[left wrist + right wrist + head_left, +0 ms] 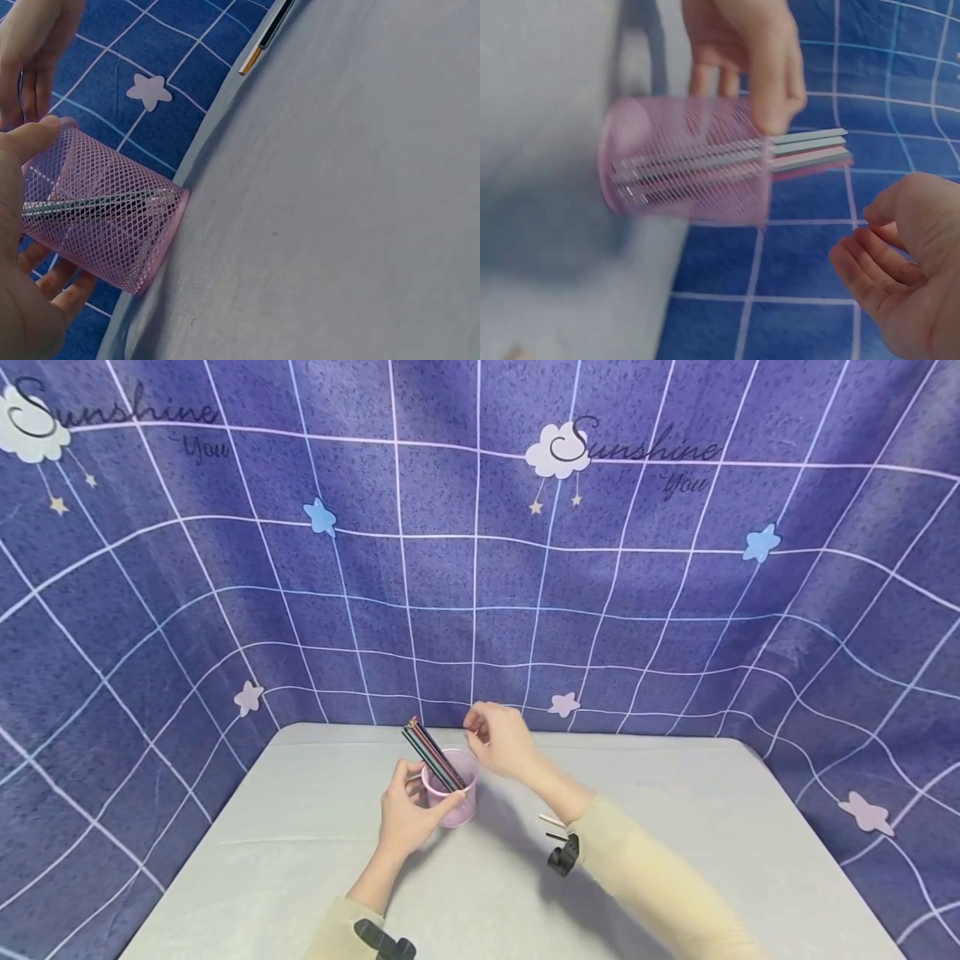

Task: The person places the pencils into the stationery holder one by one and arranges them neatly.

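My left hand (pixel 408 810) grips a pink mesh pencil cup (pixel 459 814), its thumb at the near rim and its fingers round the far left side. Several coloured pencils (pixel 431 752) lean to the left inside the cup and stick out past its rim. In the right wrist view the mesh cup (pixel 682 161) shows the pencils (pixel 810 150) through its wall. My right hand (pixel 501 739) is beside the rim on the right, fingers loosely bent, with nothing between them. Whether the cup's base touches the table cannot be told.
Two loose pencils (pixel 553 820) lie on the pale-covered table (pixel 315 810), partly hidden by my right sleeve. Behind and along both sides hangs a blue gridded curtain (pixel 450 568). Dark wrist cameras (pixel 564 856) are strapped at both sleeves.
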The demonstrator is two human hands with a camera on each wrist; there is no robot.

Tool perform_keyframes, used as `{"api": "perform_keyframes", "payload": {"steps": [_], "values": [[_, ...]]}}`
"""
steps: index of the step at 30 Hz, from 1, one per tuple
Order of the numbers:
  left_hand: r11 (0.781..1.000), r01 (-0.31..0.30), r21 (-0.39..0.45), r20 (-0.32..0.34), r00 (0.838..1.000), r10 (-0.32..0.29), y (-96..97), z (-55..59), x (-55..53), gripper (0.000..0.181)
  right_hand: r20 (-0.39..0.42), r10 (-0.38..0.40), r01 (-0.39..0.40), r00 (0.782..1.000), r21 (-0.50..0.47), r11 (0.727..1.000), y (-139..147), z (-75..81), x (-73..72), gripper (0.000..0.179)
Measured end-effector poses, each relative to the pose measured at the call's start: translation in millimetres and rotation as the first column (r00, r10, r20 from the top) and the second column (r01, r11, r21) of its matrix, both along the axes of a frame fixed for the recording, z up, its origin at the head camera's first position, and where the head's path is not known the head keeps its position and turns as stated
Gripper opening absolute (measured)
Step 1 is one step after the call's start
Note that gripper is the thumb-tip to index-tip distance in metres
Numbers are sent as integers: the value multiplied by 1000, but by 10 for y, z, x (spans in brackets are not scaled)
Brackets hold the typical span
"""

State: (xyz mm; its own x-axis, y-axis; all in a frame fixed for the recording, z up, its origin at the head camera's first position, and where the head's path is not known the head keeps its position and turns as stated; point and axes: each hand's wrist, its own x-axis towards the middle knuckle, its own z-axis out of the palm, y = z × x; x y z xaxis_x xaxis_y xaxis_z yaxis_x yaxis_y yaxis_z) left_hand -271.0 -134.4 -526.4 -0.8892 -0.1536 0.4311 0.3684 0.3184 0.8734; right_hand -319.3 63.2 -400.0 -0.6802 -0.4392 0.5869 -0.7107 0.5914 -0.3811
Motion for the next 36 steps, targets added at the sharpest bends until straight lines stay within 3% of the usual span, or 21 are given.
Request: {"api": "perform_keyframes", "payload": {"steps": [7, 15, 28, 36], "values": [[1000, -5, -2, 12, 1000, 5, -16, -7, -8, 68, 0, -32, 32, 999, -15, 999, 348, 245, 58, 6], [1000, -4, 2, 28, 1000, 4, -29, -27, 11, 69, 5, -94, 94, 996, -11, 996, 698, 259, 142, 6], [1000, -2, 3, 27, 1000, 2, -3, 18, 35, 69, -28, -156, 155, 987, -35, 987, 1204, 56, 242, 8], [1000, 3, 12, 18, 1000, -3, 4, 16, 20, 68, 45, -167, 169, 985, -46, 985, 1464, -187, 345, 9]]}}
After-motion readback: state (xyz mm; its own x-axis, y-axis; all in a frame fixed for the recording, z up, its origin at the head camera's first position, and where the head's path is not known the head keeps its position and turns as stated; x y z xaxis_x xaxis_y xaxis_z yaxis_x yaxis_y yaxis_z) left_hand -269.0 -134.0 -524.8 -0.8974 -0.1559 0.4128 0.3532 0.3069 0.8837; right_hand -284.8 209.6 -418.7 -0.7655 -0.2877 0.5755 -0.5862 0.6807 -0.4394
